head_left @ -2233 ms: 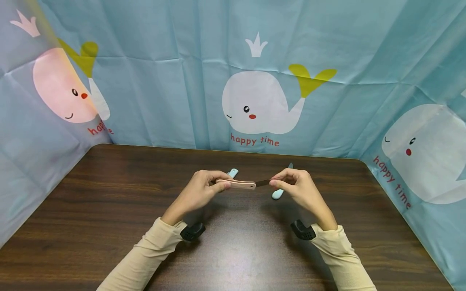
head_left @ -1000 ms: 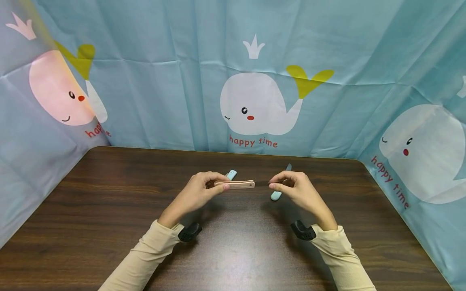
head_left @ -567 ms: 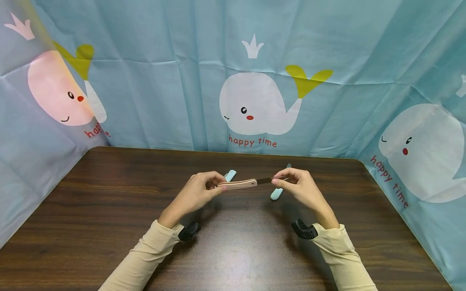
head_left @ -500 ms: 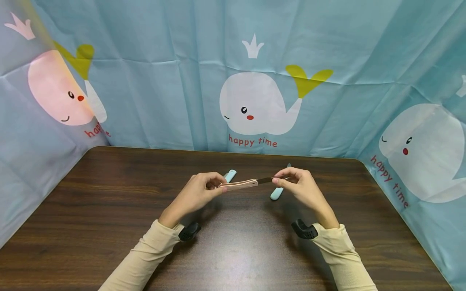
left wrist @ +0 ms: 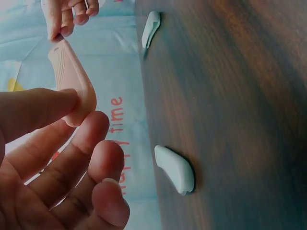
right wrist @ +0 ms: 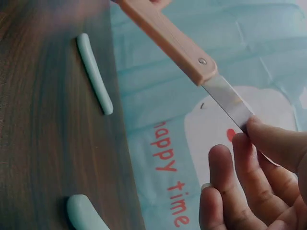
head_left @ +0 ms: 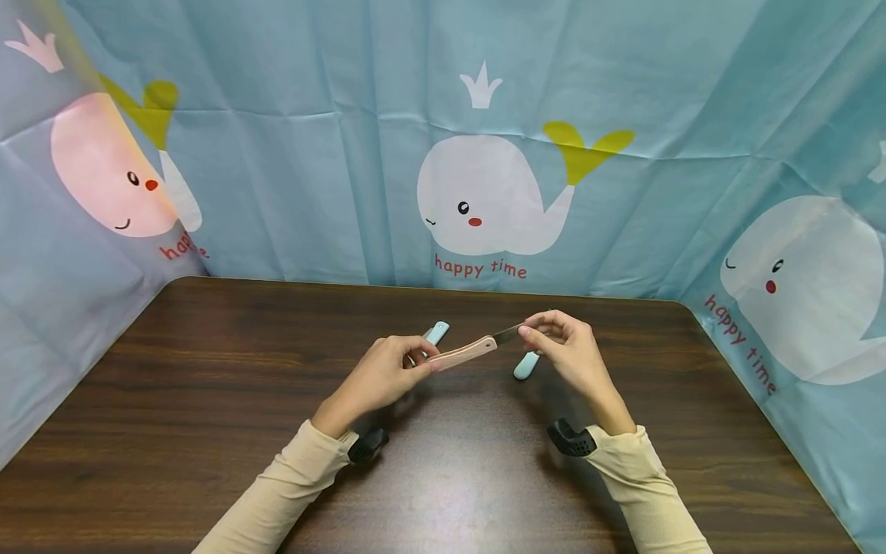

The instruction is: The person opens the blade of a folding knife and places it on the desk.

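Between the two hands hangs a folding knife (head_left: 465,354) with a pale pink handle, its blade (right wrist: 229,100) swung out of the handle. My left hand (head_left: 381,381) pinches the rear end of the handle between thumb and fingers. At the other side my right hand (head_left: 571,350) pinches the blade near its tip, thumb against fingertips; the tip itself is hidden there. In the head view the knife slants up to the right, above the table. A rivet (right wrist: 202,61) shows at the handle's blade end in the right wrist view.
A light blue folded knife (head_left: 438,332) lies on the dark wood table (head_left: 208,400) behind my left hand. Another light blue knife (head_left: 527,365), blade out, lies partly behind my right hand. A blue whale-print curtain (head_left: 311,192) hangs along the table's far edge.
The pink knife has tilted, its blade end now higher on the right. My right hand has risen slightly, and my left hand has moved a little down and right.
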{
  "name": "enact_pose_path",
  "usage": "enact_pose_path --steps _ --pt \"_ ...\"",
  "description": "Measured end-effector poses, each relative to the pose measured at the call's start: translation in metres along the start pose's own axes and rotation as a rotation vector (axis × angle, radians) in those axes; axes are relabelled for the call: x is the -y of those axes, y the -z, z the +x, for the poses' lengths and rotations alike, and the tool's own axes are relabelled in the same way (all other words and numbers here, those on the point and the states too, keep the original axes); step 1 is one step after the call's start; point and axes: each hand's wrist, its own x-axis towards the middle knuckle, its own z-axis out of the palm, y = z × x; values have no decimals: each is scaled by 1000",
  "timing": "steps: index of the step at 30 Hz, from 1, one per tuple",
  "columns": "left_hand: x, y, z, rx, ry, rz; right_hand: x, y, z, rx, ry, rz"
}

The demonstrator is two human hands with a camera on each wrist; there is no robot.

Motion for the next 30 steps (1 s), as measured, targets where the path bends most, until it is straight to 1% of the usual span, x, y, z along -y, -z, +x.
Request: enact_pose_path --steps 4,7,10,13,17,22,26,30 --pt "-1 -5 1 20 -9 3 -3 -4 2 -39 -7 52" --pt "-1 -10 2 33 -4 -2 -5 -7 4 -66 -38 80" --pt "-2 -15 4 38 3 -3 -8 -9 6 -94 -75 88" --pt "-3 -18 7 36 12 6 -9 -10 11 -105 -99 89" --pt "-4 -21 13 22 33 22 -12 -11 19 -105 -106 62" --pt "-7 -23 20 2 91 30 -16 -13 30 -112 -105 24" --pt "-7 -27 26 -12 131 39 -21 -14 37 -125 -108 -31" --pt "-6 -32 33 -17 129 67 -24 -15 41 -119 -98 -84"
